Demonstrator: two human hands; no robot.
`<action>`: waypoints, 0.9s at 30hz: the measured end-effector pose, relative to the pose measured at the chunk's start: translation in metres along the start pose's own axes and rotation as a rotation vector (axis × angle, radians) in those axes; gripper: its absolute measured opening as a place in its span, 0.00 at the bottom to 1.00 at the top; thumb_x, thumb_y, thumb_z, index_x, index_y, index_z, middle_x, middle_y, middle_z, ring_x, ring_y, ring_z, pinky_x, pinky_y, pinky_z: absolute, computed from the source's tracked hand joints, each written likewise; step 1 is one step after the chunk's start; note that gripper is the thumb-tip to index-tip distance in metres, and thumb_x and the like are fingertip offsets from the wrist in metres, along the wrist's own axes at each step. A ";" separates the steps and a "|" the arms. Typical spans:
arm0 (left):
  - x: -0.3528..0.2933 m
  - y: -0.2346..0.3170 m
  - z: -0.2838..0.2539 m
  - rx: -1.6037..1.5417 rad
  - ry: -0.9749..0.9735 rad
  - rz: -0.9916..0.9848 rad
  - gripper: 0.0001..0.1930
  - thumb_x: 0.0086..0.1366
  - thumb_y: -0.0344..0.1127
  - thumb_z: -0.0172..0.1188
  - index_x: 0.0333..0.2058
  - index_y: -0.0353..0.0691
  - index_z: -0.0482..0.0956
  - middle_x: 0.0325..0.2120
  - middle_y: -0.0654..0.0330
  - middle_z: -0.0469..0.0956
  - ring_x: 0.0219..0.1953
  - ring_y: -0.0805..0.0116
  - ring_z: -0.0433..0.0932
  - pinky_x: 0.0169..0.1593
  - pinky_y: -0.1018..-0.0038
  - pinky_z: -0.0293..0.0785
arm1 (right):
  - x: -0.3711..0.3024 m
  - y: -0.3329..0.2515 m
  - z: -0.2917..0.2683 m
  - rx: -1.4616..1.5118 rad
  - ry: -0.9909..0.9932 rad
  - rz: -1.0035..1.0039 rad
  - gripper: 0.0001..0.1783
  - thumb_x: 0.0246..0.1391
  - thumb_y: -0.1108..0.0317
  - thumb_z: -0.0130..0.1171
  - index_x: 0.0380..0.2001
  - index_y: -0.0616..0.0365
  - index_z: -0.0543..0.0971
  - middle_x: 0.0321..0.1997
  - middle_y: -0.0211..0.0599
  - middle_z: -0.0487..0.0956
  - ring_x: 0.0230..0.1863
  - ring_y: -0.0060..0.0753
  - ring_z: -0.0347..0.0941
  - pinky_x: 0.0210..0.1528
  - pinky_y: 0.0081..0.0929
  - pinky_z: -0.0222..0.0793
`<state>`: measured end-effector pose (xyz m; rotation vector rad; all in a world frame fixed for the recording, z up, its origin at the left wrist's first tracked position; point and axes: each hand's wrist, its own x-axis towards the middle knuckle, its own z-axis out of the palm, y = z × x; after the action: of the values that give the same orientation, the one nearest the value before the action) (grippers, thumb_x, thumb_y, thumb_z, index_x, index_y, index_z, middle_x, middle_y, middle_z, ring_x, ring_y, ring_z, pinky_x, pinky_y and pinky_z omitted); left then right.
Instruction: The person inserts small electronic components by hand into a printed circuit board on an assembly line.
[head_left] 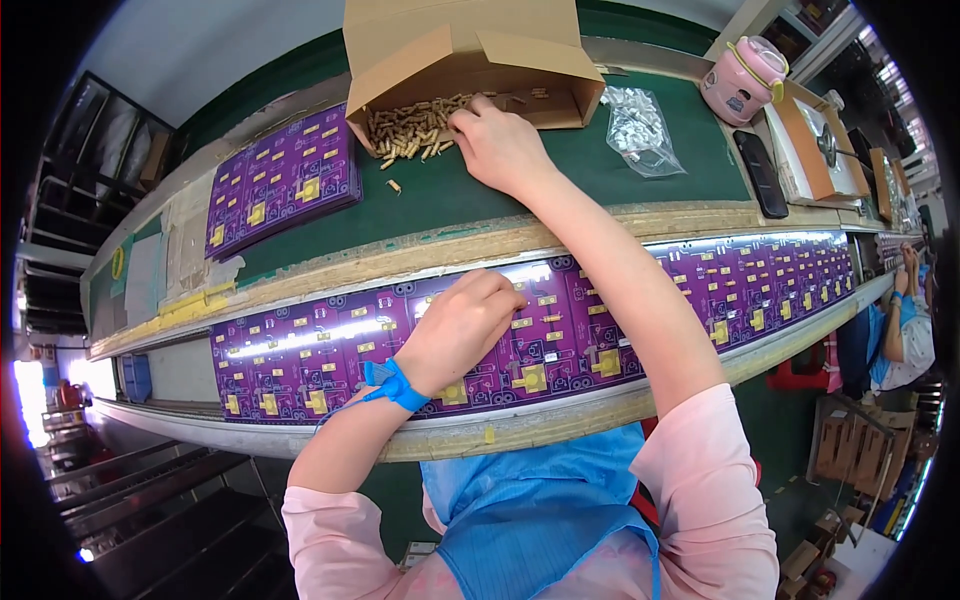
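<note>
My right hand [500, 148] reaches over the front edge of an open cardboard box [590, 98]. Its fingers are bent and drawn together at a heap of small brass-coloured cylindrical parts [408, 125]; what they grip is hidden. Closer to me, my left hand [465, 325] hovers over or rests on a row of purple circuit boards [380, 335], wearing a blue wrist strap [393, 385]. Its fingers are curled together, and anything in them is too small to make out. Gold-coloured rectangles and a few small cylindrical parts sit on the boards.
Left of the box lies a stack of purple boards [285, 180]. A single brass part [394, 186] lies on the green mat. To the right are a clear bag of silvery parts [637, 130], a pink pot-shaped container [745, 80] and a black phone [760, 174]. Another person [905, 330] sits at far right.
</note>
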<state>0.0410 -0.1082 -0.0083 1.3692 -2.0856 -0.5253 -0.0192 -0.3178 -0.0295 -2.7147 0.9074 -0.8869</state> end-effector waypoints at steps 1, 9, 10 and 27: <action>0.001 0.000 0.000 -0.002 -0.005 0.006 0.07 0.57 0.25 0.62 0.36 0.34 0.81 0.35 0.54 0.78 0.41 0.53 0.77 0.46 0.63 0.76 | -0.001 0.003 0.003 -0.004 0.003 0.007 0.07 0.54 0.70 0.56 0.36 0.59 0.79 0.41 0.48 0.77 0.35 0.50 0.81 0.37 0.43 0.78; 0.006 0.005 0.001 0.077 0.026 0.061 0.08 0.55 0.23 0.64 0.36 0.35 0.81 0.34 0.54 0.78 0.38 0.54 0.78 0.43 0.64 0.77 | -0.016 0.005 -0.009 0.225 0.198 0.032 0.06 0.58 0.68 0.55 0.32 0.59 0.78 0.36 0.45 0.78 0.34 0.51 0.77 0.35 0.42 0.75; 0.004 0.004 0.000 0.079 0.014 0.065 0.08 0.55 0.23 0.64 0.36 0.35 0.81 0.34 0.54 0.78 0.38 0.54 0.78 0.43 0.64 0.77 | -0.023 -0.001 -0.018 0.227 0.206 0.042 0.06 0.58 0.68 0.55 0.32 0.59 0.78 0.36 0.45 0.78 0.34 0.51 0.77 0.35 0.42 0.75; 0.053 0.007 -0.032 0.081 -0.475 0.063 0.08 0.57 0.27 0.61 0.37 0.35 0.80 0.32 0.52 0.76 0.40 0.52 0.77 0.45 0.62 0.75 | -0.247 -0.110 -0.129 0.671 -0.082 -0.002 0.05 0.48 0.72 0.63 0.30 0.59 0.80 0.40 0.37 0.80 0.52 0.42 0.77 0.53 0.40 0.73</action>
<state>0.0407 -0.1546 0.0334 1.3114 -2.5410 -0.8095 -0.1973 -0.0780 -0.0112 -2.1487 0.4705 -0.8736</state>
